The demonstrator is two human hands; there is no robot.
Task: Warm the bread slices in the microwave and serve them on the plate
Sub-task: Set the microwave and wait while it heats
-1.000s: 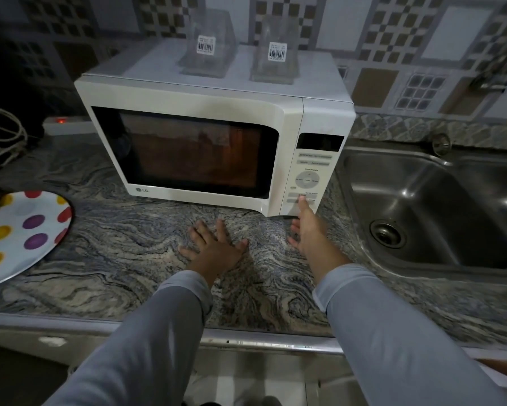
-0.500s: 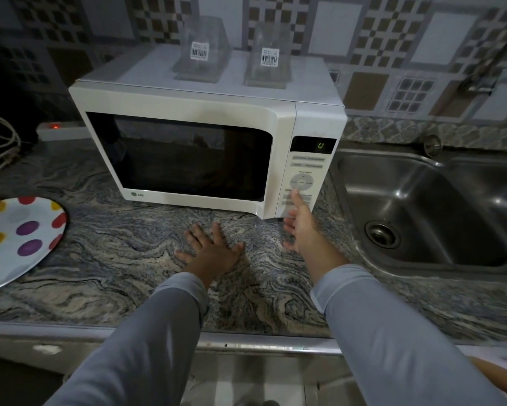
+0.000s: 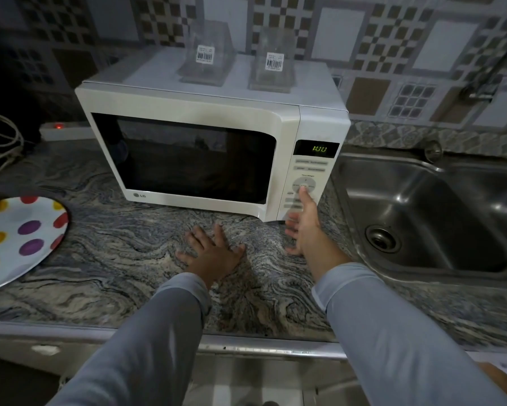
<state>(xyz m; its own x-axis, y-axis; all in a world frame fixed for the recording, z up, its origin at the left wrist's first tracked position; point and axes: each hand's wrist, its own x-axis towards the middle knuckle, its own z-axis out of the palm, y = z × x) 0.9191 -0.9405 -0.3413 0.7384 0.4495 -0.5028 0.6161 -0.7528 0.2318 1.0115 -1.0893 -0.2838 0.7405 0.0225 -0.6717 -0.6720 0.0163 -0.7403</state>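
A white microwave (image 3: pixel 187 106) stands on the marbled counter with its door closed and its window dark; nothing inside can be made out. Its green display (image 3: pixel 319 149) is lit with digits. My right hand (image 3: pixel 305 227) reaches to the control panel, the index finger touching the round dial pad, the other fingers spread, holding nothing. Flat on the counter in front of the microwave lies my left hand (image 3: pixel 212 250), fingers apart. A white plate (image 3: pixel 9 259) with coloured dots sits at the left edge, with no food on its visible part. No bread is visible.
A steel sink (image 3: pixel 439 218) lies right of the microwave. Two clear plastic containers (image 3: pixel 208 54) with barcode labels stand on top of it. A power strip (image 3: pixel 64 131) with a red light and coiled cables (image 3: pixel 0 142) sit at the back left.
The microwave's inside light went out and the window turned dark. The display lit and now shows digits. My right index finger moved up from a lower button to the dial pad.
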